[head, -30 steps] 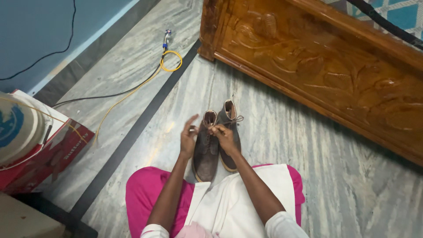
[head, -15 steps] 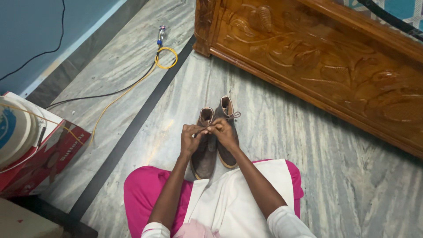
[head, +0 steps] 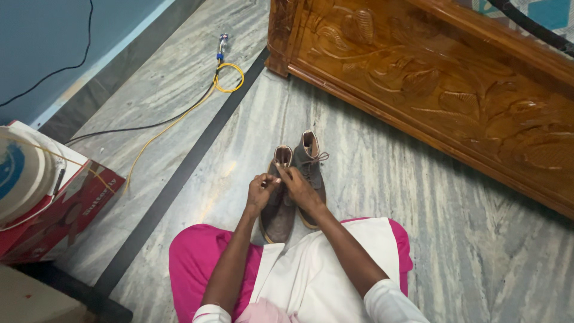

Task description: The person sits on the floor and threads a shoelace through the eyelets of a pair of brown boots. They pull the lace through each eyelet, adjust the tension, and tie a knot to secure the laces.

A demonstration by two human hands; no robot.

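Observation:
Two brown suede ankle boots stand side by side on the marble floor in front of my knees. My left hand (head: pixel 260 192) and my right hand (head: pixel 301 189) both rest on the left boot (head: pixel 279 210), fingers pinched on its lace near the collar. The right boot (head: pixel 311 160) sits just beyond my right hand, its lace ends loose at the top. My pink and white clothing (head: pixel 299 269) fills the lower middle of the view.
A carved wooden bed frame (head: pixel 442 78) runs along the upper right. A yellow and black cable (head: pixel 179 119) trails across the floor at upper left. A red box with a white round thing on it (head: pixel 54 203) stands at the left. A dark floor stripe (head: pixel 179 179) runs diagonally.
My left hand, raised with fingers apart a second ago, came down onto the left boot and closed on the lace. My hands met over the boot and now sit slightly lower.

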